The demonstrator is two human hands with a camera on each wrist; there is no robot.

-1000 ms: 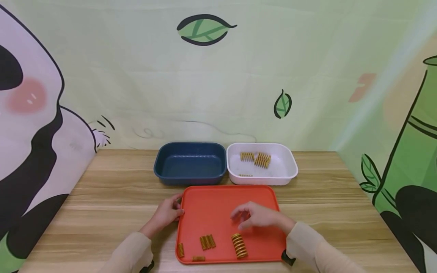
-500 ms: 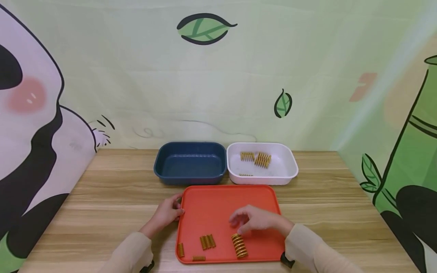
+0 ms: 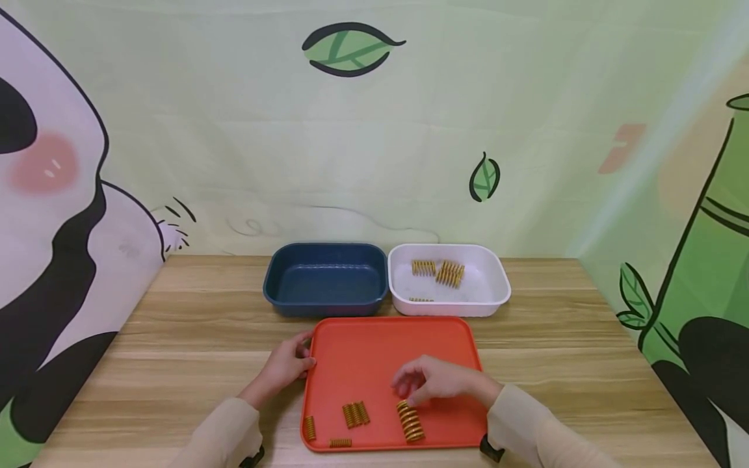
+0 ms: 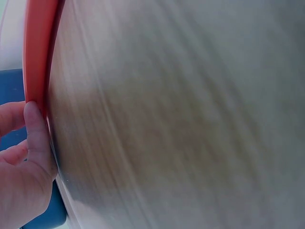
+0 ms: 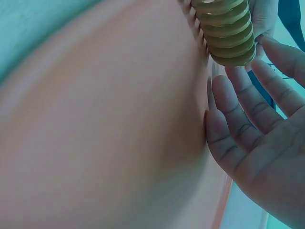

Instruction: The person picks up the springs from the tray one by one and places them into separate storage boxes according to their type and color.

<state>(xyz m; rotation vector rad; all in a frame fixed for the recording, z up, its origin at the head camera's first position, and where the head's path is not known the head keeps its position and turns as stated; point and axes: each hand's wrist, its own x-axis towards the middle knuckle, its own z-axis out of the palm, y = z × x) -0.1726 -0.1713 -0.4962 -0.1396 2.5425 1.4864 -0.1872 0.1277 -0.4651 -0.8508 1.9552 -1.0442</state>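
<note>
Spring [image 3: 411,422], a thick golden coil, lies on the smooth red tray [image 3: 357,357] by the right hand [image 3: 435,380], whose fingers curve loosely, gripping nothing. The left hand [image 3: 283,365] pinches the tray's rim. Three smaller coils [image 3: 355,414] lie leftward. On the wood-grained table [image 3: 193,364] behind stand a blue bin [image 3: 326,310] and a white bin [image 3: 450,311] holding ridged coils [image 3: 450,274].

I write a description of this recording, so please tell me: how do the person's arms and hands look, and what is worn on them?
The left sleeve and right sleeve are long, plain beige fabric. A small black piece, perhaps a strap, shows beside each. The left hand and right hand are bare.
</note>
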